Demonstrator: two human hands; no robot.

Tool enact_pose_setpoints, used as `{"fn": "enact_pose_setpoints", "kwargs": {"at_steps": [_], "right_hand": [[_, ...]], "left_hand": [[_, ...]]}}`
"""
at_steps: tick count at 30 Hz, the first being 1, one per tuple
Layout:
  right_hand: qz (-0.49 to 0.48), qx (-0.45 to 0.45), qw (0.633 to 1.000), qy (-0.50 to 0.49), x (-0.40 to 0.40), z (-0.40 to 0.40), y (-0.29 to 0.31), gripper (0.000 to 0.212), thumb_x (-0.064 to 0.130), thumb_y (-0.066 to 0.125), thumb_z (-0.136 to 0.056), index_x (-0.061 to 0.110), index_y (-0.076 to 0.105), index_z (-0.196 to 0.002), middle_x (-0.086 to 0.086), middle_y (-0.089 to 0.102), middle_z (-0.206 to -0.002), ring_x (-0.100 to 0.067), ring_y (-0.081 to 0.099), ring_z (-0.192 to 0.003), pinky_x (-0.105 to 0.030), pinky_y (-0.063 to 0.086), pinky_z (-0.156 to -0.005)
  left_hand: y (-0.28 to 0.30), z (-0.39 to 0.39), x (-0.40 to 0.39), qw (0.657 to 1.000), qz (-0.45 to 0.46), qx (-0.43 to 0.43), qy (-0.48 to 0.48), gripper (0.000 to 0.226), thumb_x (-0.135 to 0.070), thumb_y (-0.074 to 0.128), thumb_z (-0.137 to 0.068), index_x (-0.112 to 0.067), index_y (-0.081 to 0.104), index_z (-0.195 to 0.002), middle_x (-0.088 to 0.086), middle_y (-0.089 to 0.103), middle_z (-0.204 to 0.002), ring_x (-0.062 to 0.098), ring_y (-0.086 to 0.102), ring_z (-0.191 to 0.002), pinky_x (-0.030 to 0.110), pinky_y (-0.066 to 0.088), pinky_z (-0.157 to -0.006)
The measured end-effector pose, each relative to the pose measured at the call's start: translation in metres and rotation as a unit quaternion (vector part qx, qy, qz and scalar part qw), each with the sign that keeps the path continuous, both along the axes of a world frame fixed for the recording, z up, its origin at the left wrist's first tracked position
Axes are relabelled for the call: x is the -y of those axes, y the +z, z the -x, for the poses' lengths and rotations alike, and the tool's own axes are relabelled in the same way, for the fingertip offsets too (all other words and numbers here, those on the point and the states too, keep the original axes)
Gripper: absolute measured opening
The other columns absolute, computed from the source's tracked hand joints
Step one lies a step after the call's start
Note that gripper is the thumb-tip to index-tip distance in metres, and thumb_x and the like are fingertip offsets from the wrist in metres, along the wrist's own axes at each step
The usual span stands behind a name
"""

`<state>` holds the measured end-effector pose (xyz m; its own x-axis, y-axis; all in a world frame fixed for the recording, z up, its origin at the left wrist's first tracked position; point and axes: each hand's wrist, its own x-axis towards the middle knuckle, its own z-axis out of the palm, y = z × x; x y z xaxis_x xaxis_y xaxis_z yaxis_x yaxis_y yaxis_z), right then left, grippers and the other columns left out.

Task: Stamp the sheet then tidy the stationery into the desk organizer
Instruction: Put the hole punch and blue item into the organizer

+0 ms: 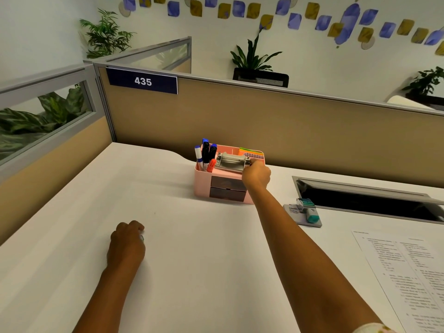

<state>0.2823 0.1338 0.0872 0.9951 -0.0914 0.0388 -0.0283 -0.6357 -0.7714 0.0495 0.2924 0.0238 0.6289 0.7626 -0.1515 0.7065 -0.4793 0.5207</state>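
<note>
A pink desk organizer (201, 186) with two dark drawers stands at the back of the white desk. Several markers (205, 153) stand in its left compartment, and coloured sticky notes (251, 151) fill the back right. A grey metal hole punch (231, 162) lies across the top of the organizer. My right hand (255, 175) reaches over the organizer's right side, fingers on the punch's right end. My left hand (127, 243) rests curled on the desk at the near left, holding nothing that I can see. A grey stamp pad with a teal stamp (308, 212) sits right of the organizer. The printed sheet (403, 267) lies at the right edge.
A tan cubicle partition (264, 121) with a "435" label runs behind the desk. A recessed black cable tray (360, 200) with a raised lid opens in the desk at right. Potted plants stand beyond the partition.
</note>
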Motion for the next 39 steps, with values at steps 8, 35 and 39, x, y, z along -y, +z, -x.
{"fn": "enact_pose_setpoints", "kwargs": {"at_steps": [8,35,39], "right_hand": [[0.054,0.007,0.998,0.04,0.008,-0.002,-0.003,0.03,0.023,0.048,-0.096,0.015,0.054,-0.124,-0.012,0.061,-0.12,-0.029,0.059,-0.106,-0.036,0.051,-0.09],[-0.283,-0.086,0.928,0.227,0.038,0.085,0.026,0.036,0.019,0.068,-0.082,0.015,0.057,-0.117,-0.011,0.063,-0.118,-0.022,0.063,-0.1,-0.025,0.054,-0.078],[-0.22,-0.011,0.958,0.185,0.044,0.074,0.034,0.041,0.023,0.07,-0.081,0.013,0.056,-0.119,-0.007,0.063,-0.118,-0.017,0.06,-0.099,-0.019,0.05,-0.075]], "left_hand": [[0.024,-0.027,0.019,0.991,0.074,0.107,-0.017,0.028,0.009,0.058,-0.081,0.001,0.06,-0.108,0.022,0.06,-0.113,0.025,0.053,-0.084,0.026,0.039,-0.071],[0.09,-0.115,0.092,0.718,0.54,0.435,0.068,0.032,-0.01,0.054,-0.089,-0.002,0.055,-0.12,0.016,0.057,-0.127,0.025,0.059,-0.105,0.032,0.049,-0.084],[0.082,-0.124,0.095,0.776,0.475,0.413,0.037,0.033,-0.018,0.053,-0.091,-0.007,0.054,-0.122,0.013,0.058,-0.127,0.026,0.06,-0.108,0.035,0.051,-0.088]]}}
